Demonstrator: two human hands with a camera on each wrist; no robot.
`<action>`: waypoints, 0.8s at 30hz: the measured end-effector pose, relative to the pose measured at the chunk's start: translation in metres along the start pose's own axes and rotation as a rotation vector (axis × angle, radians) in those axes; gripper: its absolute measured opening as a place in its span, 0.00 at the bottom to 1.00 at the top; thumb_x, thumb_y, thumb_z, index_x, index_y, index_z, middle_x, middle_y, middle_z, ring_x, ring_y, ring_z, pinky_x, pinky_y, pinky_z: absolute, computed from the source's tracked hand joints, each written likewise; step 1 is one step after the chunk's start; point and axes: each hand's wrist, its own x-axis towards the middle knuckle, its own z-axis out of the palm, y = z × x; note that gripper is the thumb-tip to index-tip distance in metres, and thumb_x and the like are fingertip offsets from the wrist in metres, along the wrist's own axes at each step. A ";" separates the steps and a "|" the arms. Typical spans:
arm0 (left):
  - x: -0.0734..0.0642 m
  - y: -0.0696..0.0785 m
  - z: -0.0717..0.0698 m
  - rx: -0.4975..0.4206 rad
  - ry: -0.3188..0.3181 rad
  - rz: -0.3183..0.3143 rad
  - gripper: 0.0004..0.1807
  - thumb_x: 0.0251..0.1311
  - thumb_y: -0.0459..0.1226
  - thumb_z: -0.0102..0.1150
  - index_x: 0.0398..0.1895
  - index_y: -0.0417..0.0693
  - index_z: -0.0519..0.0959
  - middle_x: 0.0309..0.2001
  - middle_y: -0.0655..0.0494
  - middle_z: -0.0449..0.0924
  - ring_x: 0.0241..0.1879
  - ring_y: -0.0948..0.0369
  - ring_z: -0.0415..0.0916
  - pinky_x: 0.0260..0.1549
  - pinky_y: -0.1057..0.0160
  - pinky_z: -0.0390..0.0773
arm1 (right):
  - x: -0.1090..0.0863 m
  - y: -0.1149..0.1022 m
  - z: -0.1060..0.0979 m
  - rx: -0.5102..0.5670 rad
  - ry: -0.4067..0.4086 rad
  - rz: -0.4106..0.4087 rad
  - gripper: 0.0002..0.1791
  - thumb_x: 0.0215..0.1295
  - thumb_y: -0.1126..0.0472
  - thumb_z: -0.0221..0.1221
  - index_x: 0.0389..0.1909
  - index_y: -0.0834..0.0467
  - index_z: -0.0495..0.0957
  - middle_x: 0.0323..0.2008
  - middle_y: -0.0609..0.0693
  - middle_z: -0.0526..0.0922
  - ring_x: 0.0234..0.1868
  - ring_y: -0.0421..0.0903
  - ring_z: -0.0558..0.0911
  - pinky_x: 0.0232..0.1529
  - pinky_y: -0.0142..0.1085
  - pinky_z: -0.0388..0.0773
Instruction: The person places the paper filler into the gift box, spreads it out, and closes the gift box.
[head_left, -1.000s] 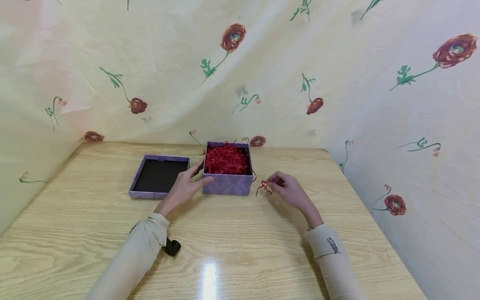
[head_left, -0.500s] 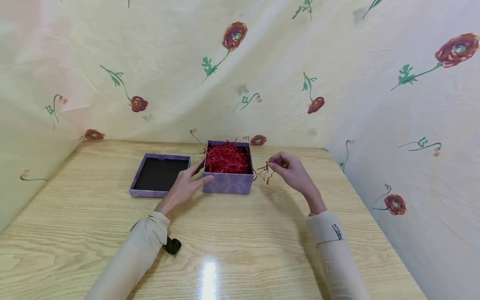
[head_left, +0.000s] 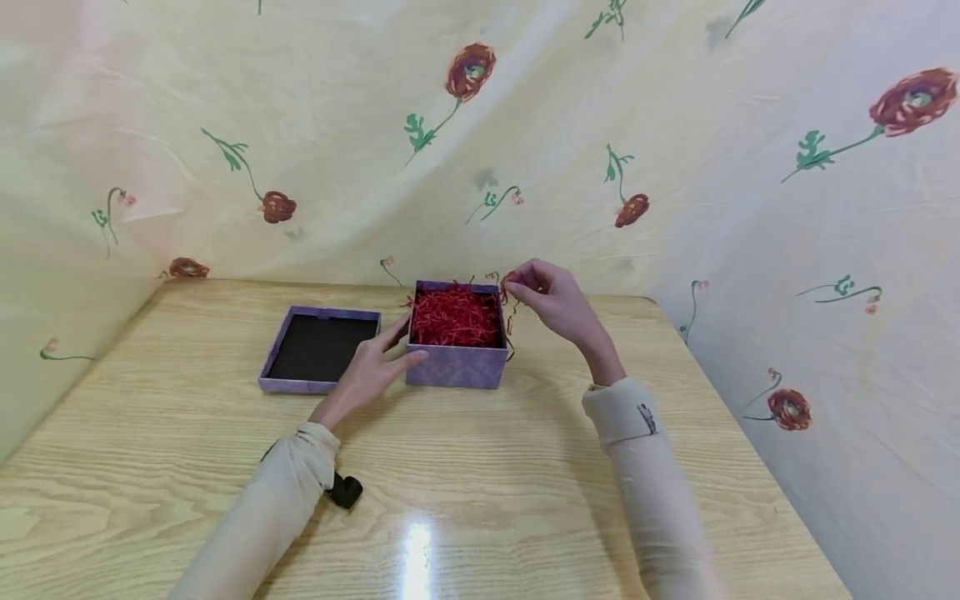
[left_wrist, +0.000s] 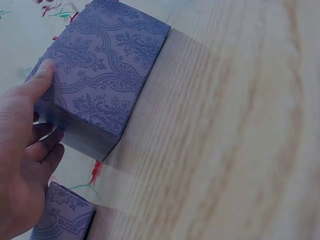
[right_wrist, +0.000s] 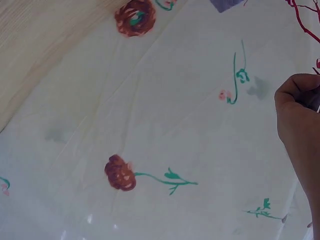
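Note:
A purple patterned gift box, filled with red shredded paper, stands upright on the table. At its front left corner my left hand holds it, thumb on the front face and fingers along the left side. The left wrist view shows that thumb on the box and the fingers bent beside it. My right hand pinches a few red paper strands, which dangle beside the box's right rim. In the right wrist view, the right hand is partly cut off, with red strands above it.
The box lid lies left of the box, its black inside up, partly behind my left hand. A black object sticks out at my left sleeve. Flower-printed cloth hangs behind the wooden table and along its right.
My right hand has risen and moved away from me, then left to the box's right rim, carrying the paper strands. The left hand and box look unmoved.

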 end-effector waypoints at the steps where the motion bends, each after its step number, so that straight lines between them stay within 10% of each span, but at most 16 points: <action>1: 0.000 0.000 0.000 0.001 0.000 0.002 0.45 0.71 0.50 0.64 0.84 0.52 0.53 0.81 0.47 0.52 0.76 0.42 0.55 0.68 0.38 0.64 | 0.003 0.000 0.003 0.010 -0.005 -0.004 0.07 0.75 0.67 0.61 0.43 0.69 0.81 0.34 0.56 0.82 0.29 0.42 0.74 0.30 0.31 0.69; 24: 0.000 -0.001 0.000 0.001 0.003 0.009 0.44 0.72 0.49 0.64 0.84 0.50 0.54 0.80 0.48 0.54 0.75 0.42 0.57 0.68 0.39 0.64 | 0.016 0.005 0.031 -0.227 -0.150 0.044 0.12 0.78 0.61 0.59 0.52 0.65 0.83 0.41 0.56 0.85 0.43 0.54 0.80 0.44 0.46 0.79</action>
